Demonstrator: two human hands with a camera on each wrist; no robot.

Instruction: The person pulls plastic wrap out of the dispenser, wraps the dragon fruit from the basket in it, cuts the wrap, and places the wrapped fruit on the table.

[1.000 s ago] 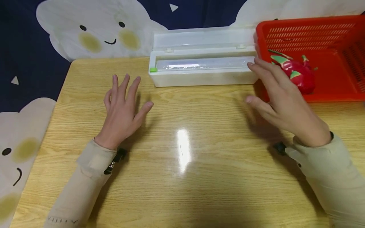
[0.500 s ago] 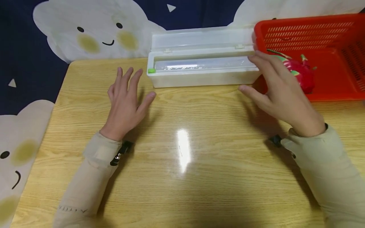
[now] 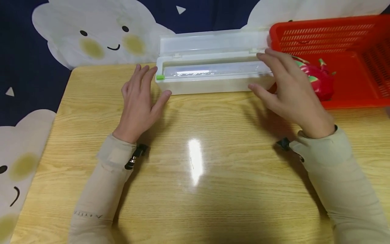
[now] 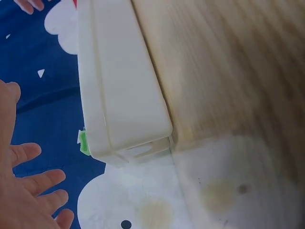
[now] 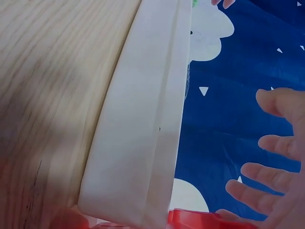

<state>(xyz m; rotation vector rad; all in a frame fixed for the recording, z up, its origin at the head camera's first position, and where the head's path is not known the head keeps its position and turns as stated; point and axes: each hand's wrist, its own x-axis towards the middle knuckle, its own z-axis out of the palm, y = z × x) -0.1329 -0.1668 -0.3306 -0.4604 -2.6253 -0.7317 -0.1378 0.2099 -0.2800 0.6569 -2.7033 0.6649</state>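
A long white cling film dispenser box lies at the back of the table, its lid raised against the backdrop. Inside rests a roll of clear film, and a small green slider sits at the left front corner. My left hand hovers by the box's left end, fingers spread and slightly bent. Over the right end hangs my right hand, thumb in front and fingers above. In the left wrist view the left fingers stand apart from the box; the right wrist view shows the right fingers likewise apart.
A red plastic basket stands at the back right, close against the box's right end. It holds a pink dragon fruit. Behind the wooden table hangs a dark blue cloth with white clouds.
Both hands have moved forward and inward toward the two ends of the box. The lid, the roll and the basket stay as they were; the head view has shifted slightly.
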